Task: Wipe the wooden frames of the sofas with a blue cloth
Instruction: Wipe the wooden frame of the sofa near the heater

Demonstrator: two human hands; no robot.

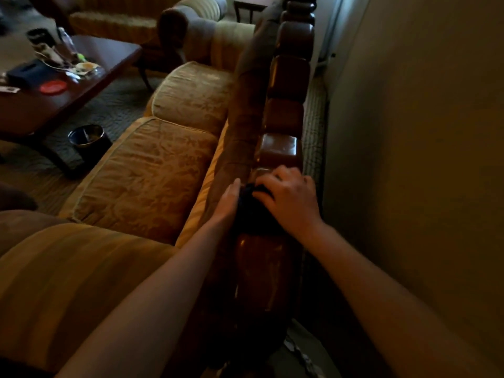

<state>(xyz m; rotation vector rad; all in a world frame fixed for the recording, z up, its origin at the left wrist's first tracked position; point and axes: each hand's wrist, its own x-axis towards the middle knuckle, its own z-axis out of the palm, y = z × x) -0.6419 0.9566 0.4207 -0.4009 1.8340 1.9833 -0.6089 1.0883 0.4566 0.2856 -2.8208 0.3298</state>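
Down at six o'clock, the blue cloth [249, 211] lies bunched on the sofa's wooden frame [281, 148]; right hand [289, 199] curls over it, gripping, left hand [229, 199] flat beside, fingers straight. Soft, limp stuff — likely best held bunched under the palm.

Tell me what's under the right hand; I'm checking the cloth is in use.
The dark cloth lies under the right hand, on the wooden frame. The left hand touches its edge. The wood beneath is covered.
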